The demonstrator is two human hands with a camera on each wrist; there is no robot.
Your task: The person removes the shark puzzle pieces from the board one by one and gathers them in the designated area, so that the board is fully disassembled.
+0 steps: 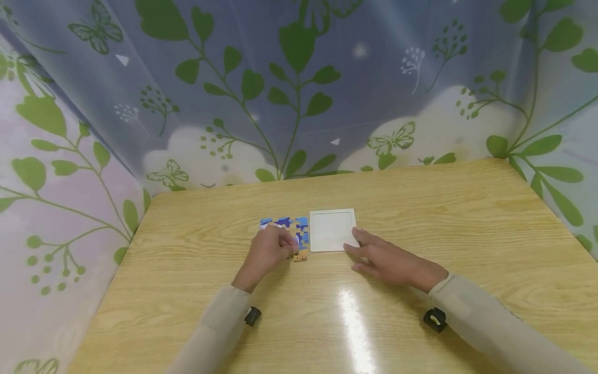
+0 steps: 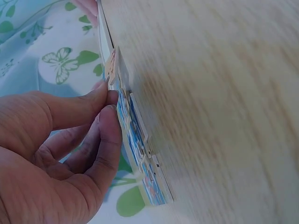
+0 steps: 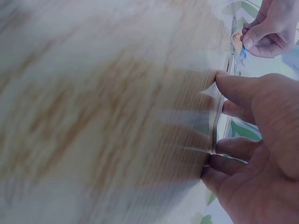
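Observation:
My left hand (image 1: 270, 248) is over a small jigsaw puzzle (image 1: 303, 223) in blue, orange and white, its pieces partly hidden by the fingers. In the left wrist view, the thumb and forefinger pinch a jigsaw piece (image 2: 112, 67) at the puzzle's edge, tilted up from the table. Right beside the puzzle lies a white square puzzle tray (image 1: 333, 231) with a thin inner outline. My right hand (image 1: 385, 257) touches the tray's near right corner with extended, spread fingers. From the right wrist view, fingertips (image 3: 223, 80) meet the tray's thin edge.
A light wooden table (image 1: 196, 322) carries everything, with a bright glare streak in front of the tray. Patterned curtains (image 1: 299, 104) with leaves and butterflies hang behind and at both sides. Dark wrist devices (image 1: 435, 319) sit at both sleeves.

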